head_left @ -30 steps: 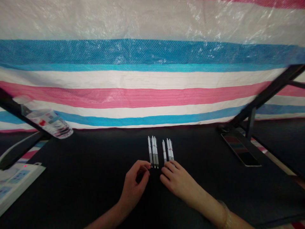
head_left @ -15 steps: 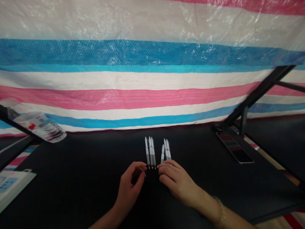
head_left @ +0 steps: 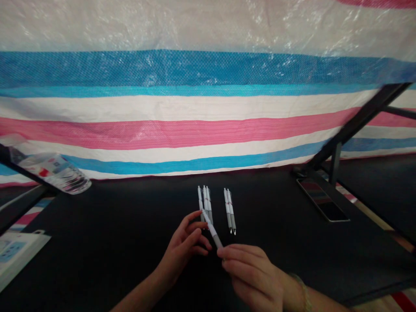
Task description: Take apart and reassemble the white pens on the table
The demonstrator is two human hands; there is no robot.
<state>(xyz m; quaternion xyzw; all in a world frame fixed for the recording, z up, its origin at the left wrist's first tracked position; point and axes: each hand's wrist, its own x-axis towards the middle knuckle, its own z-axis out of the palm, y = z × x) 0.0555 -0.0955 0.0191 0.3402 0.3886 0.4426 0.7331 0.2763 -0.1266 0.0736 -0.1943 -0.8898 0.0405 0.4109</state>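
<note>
Between thumb and fingers, my right hand [head_left: 255,271] pinches the grey lower end of a white-and-grey pen [head_left: 212,230], which slants up to the left. My left hand [head_left: 188,242] is beside the pen's upper end, its fingers apart; the index fingertip is at or very near the pen's top. Behind the left fingertips, several white-and-grey pens [head_left: 207,200] lie side by side on the black table [head_left: 130,242], their lower ends partly covered. To their right lie two more pens [head_left: 229,210], parallel and close together.
A black phone [head_left: 322,200] lies at the right by a black metal strut [head_left: 336,147]. At the left are a clear plastic bottle [head_left: 69,175], tilted, and a white box [head_left: 19,255]. A striped plastic sheet [head_left: 182,134] hangs along the table's far edge.
My right hand has lifted one pen from beside the right-hand pair and brought it toward me and left. My left hand has opened its fingers and moved slightly right, to the pen.
</note>
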